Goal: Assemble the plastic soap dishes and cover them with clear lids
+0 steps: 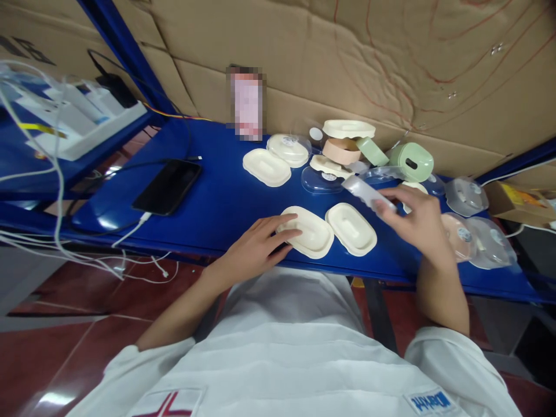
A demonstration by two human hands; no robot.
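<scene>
Moderate light leaves white glare on the floor point(78, 341), while pixelation obscures the propped screen point(247, 104).

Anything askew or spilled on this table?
No visible spill. White cables hang tangled off the table's front edge at left, one plug dangling: possible snag. Farther back, cream lids and a peach part lie jumbled.

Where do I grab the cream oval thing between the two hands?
Probably pinch the cream oval piece by its right rim, coming from the right. It lies flat with bare blue table along that edge; its left edge is close to another cream piece by the left hand.
</scene>
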